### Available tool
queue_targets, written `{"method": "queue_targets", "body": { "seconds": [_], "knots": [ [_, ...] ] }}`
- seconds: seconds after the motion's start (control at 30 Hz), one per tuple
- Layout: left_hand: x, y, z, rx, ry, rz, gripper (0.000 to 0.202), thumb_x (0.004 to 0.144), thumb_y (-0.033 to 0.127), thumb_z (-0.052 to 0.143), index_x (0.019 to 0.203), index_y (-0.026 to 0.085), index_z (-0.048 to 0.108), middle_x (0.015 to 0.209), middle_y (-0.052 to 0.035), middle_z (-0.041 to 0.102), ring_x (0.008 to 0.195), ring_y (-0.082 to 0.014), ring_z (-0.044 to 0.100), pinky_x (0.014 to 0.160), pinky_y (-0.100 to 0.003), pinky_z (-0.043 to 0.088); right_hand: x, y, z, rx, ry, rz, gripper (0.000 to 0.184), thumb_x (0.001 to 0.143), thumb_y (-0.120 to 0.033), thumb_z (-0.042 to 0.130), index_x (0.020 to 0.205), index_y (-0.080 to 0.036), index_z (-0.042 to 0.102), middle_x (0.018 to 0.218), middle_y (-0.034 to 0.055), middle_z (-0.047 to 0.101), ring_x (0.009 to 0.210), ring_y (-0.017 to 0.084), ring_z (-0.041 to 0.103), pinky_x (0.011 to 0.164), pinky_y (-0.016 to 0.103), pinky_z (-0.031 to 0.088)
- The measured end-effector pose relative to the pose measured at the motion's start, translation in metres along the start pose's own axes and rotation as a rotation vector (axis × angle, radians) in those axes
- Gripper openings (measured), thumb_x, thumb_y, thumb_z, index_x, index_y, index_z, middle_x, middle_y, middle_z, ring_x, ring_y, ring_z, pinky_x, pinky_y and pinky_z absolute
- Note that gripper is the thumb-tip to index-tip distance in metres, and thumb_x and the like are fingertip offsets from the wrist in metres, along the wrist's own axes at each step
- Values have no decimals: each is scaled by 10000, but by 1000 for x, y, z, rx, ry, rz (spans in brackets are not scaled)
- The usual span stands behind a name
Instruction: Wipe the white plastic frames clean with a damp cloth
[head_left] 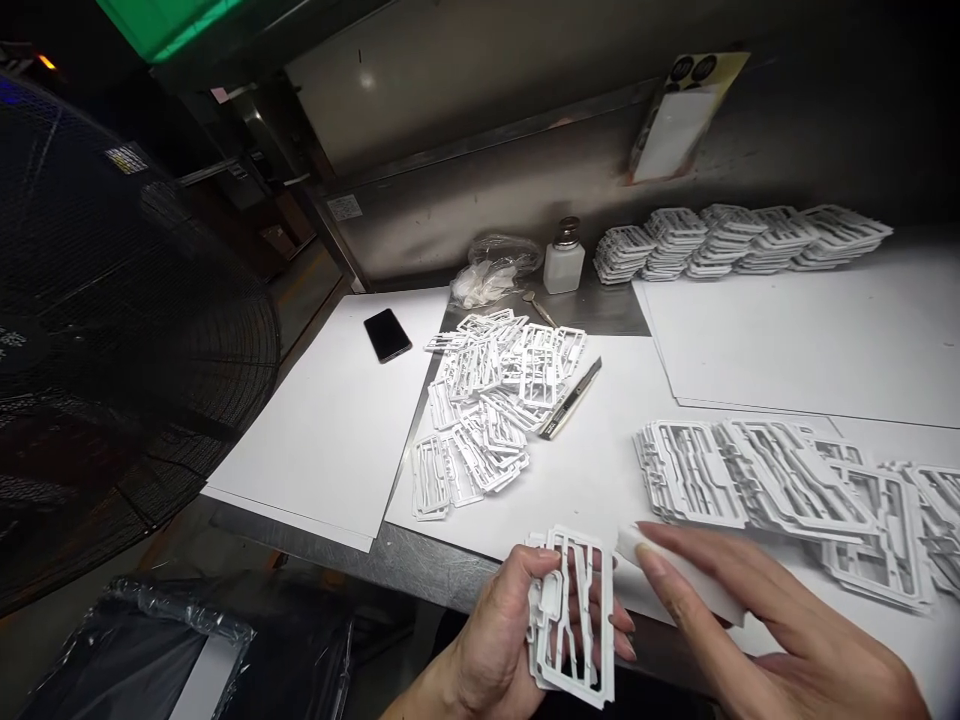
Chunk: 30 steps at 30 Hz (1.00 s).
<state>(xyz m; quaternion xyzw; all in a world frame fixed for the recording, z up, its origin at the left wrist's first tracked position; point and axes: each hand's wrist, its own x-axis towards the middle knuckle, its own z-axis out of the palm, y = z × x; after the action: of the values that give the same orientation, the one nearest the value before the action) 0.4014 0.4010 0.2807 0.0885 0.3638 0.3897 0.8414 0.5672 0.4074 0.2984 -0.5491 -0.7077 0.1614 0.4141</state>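
In my left hand (499, 620) is a small stack of white slotted plastic frames (606, 640), held with the thumb across one long side and the fingers behind. My right hand (780, 630) is beside it, pinching a white folded wipe (701, 580) between thumb and fingers; its exact material is hard to tell. The wipe's tip is close to the stack's upper right corner; whether they touch I cannot tell. A loose pile of similar white frames (487, 400) lies beyond my left hand. Layered rows of them (795, 480) lie beyond my right hand.
A box cutter (571, 398) lies beside the pile. Behind stand a pump bottle (564, 262), a clear plastic bag (491, 272) and neat frame stacks (742, 240) along the metal wall. A phone (388, 335) rests on white sheets at left, near a large fan (150, 300).
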Motion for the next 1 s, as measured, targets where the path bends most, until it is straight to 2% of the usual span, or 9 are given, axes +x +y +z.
{"method": "queue_targets", "body": {
  "seconds": [0.1, 0.2, 0.3, 0.4, 0.53, 0.63, 0.77, 0.9, 1.0],
  "knots": [
    [-1, -4, 4, -13, 9, 30, 401, 822, 373, 459, 911, 47, 675, 743, -101, 666, 633, -158, 612, 660, -267, 458, 12, -11, 12, 76, -51, -137, 192, 920, -293, 535, 1101, -249, 582, 1017, 28, 595, 884, 144, 598, 672, 190, 545],
    [-3, -3, 6, -3, 46, 50, 358, 833, 342, 459, 877, 60, 675, 728, -88, 659, 619, -144, 598, 632, -248, 447, 19, -10, 16, -4, -89, -221, 185, 949, -275, 472, 1077, -219, 593, 955, 37, 609, 838, 148, 609, 700, 243, 522],
    [-4, 1, 3, 21, 39, 4, 446, 835, 392, 414, 900, 41, 681, 759, -114, 669, 645, -163, 626, 662, -267, 461, 13, 1, 8, -83, -25, -164, 178, 936, -320, 493, 1030, -226, 611, 954, 19, 614, 808, 144, 598, 700, 244, 499],
    [-2, 3, 1, -9, 43, -53, 481, 824, 413, 403, 990, 49, 670, 780, -110, 675, 652, -165, 635, 652, -265, 463, 4, 4, 3, -25, -3, -93, 160, 910, -313, 552, 1054, -261, 600, 1026, -13, 604, 883, 131, 579, 787, 205, 499],
    [-1, 0, 5, -8, 64, -52, 422, 821, 384, 433, 904, 50, 676, 721, -97, 665, 617, -156, 616, 650, -263, 461, 4, -6, 10, 63, -46, -151, 178, 926, -276, 535, 1094, -241, 580, 1020, 14, 594, 915, 132, 587, 757, 202, 517],
    [-2, 0, 7, 2, 95, -28, 370, 824, 345, 440, 860, 59, 672, 702, -83, 655, 607, -146, 602, 644, -255, 457, 10, -7, 12, -17, -97, -204, 177, 946, -269, 482, 1080, -216, 586, 962, 25, 608, 839, 136, 609, 717, 237, 518],
    [-1, 5, 5, 14, 77, -110, 480, 832, 399, 366, 943, 45, 670, 764, -113, 668, 634, -170, 626, 619, -268, 460, 10, 1, 3, -83, -11, -136, 163, 917, -321, 525, 1026, -238, 612, 988, 7, 617, 826, 143, 605, 680, 228, 514],
    [0, 11, 7, -42, 116, -83, 434, 837, 367, 385, 922, 54, 673, 777, -100, 664, 677, -157, 618, 666, -265, 461, -6, 3, 4, 78, -44, -141, 189, 902, -250, 562, 1089, -238, 585, 1021, 13, 601, 896, 145, 604, 758, 215, 518],
    [1, 13, 11, -98, 127, -9, 357, 846, 321, 417, 921, 75, 664, 802, -85, 659, 704, -142, 599, 704, -252, 449, -30, 2, 12, 64, -117, -152, 255, 907, -224, 550, 1161, -203, 558, 1054, 49, 596, 955, 170, 601, 820, 242, 499]
  ]
}}
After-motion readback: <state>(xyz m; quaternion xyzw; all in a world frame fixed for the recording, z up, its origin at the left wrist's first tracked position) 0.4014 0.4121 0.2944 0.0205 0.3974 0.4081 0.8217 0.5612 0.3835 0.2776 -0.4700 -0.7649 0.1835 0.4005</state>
